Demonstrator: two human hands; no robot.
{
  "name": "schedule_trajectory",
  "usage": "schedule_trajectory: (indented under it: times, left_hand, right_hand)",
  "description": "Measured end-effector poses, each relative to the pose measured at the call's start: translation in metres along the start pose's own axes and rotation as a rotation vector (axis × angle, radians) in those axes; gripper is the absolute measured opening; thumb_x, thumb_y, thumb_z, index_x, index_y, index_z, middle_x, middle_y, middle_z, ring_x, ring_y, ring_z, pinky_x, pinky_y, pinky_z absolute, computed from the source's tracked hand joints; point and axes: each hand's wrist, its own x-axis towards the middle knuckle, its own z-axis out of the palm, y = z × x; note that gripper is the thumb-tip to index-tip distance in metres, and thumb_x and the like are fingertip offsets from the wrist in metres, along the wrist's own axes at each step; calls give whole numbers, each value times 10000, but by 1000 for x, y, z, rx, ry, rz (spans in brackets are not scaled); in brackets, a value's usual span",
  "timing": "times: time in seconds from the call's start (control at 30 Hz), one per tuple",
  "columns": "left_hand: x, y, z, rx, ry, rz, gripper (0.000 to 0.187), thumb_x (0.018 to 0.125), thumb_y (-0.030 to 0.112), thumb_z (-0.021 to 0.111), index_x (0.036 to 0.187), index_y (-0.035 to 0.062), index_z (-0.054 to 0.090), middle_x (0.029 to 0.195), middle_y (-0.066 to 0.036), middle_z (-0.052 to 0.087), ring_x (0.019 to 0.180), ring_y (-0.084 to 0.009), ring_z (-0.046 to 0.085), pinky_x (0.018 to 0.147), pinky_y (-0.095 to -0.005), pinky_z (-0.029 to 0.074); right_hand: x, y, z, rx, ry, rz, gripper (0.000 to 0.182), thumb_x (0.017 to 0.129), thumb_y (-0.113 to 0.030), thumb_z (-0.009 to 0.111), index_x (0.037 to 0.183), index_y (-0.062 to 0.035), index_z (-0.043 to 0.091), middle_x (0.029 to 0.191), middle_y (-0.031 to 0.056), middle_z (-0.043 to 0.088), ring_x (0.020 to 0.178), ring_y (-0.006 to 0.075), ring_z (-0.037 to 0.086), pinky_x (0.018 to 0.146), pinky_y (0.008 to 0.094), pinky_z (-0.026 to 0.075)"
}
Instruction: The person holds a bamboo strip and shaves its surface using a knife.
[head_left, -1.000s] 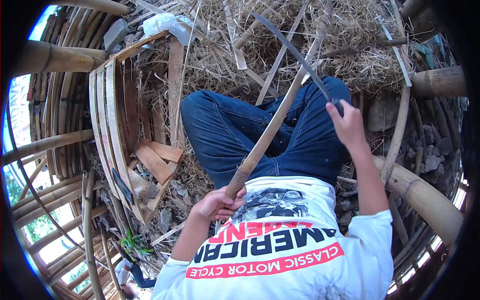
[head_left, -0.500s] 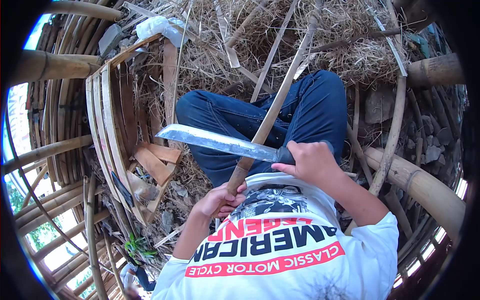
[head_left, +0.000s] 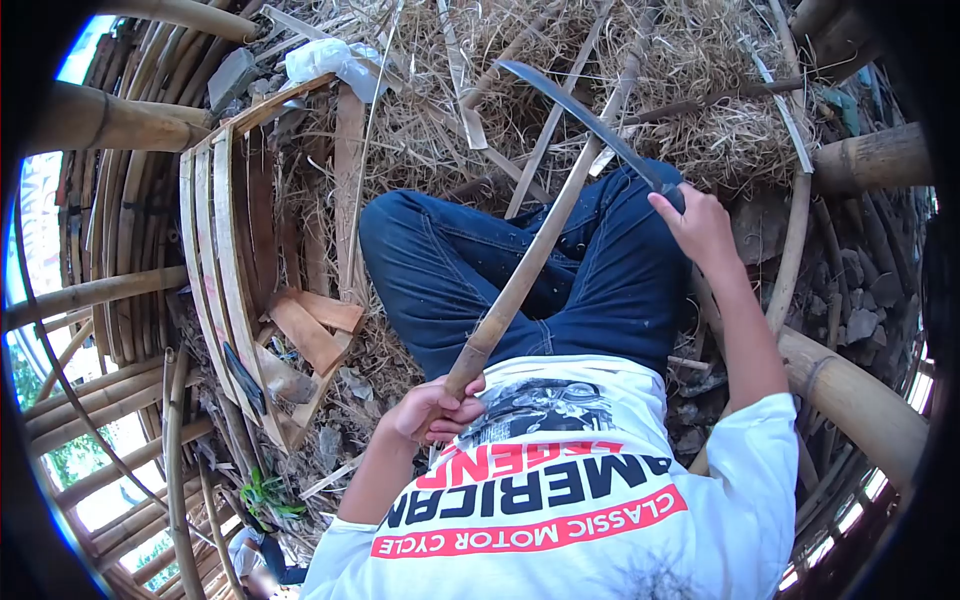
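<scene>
My left hand (head_left: 437,410) is closed round the near end of a long bamboo pole (head_left: 530,268), close to my shirt. The pole slants up and away to the right, between my bent legs, and its far part lies over the dry straw. In my right hand (head_left: 695,225) is the dark handle of a machete (head_left: 590,118), above my right knee. Its long blade points forward and to the left, crossing over the pole's far part in this view.
Dry straw (head_left: 700,120) and loose bamboo strips cover the ground ahead. To the left stand a slatted wooden crate (head_left: 215,240), wood offcuts (head_left: 305,330) and a white plastic bag (head_left: 330,62). Thick bamboo poles (head_left: 850,395) and rubble lie at right. Another person (head_left: 262,558) is at lower left.
My right hand has moved forward and right with the machete, from near my waist out along the pole. My left hand still grips the pole's near end.
</scene>
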Motion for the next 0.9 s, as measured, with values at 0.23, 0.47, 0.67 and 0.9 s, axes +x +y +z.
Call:
schedule_trajectory:
  times: [0.23,0.47,0.67,0.9]
  left_hand:
    - [3,5,9,57,7,-21,297,784,134,527,1015,131,341,690,14,335,424,-37,271,336,-190,223]
    - [7,8,-5,19,-73,18,323,947,263,569,1160,39,477,747,-8,428,447,-65,405,374,-203,352]
    - [-1,22,12,751,499,118,348,1037,296,538,1111,-14,677,678,-20,608,617,-93,620,537,-243,522]
    - [0,8,29,1203,665,403,285,1018,231,566,854,4,621,602,40,523,529,-40,427,488,-258,355]
  right_hand:
    - [-87,-77,-3,526,-270,46,489,855,-505,720,870,-18,676,664,215,632,646,403,644,603,432,494]
    - [-126,-119,19,812,-522,-130,335,734,-209,786,951,10,657,800,200,702,709,328,710,676,375,540]
    - [-110,-112,13,962,-353,-24,269,811,-195,785,920,19,664,754,111,683,671,140,647,638,299,510]
    - [-89,-77,13,1502,-579,516,467,1033,-460,478,1079,-2,556,661,37,535,456,99,508,403,255,433]
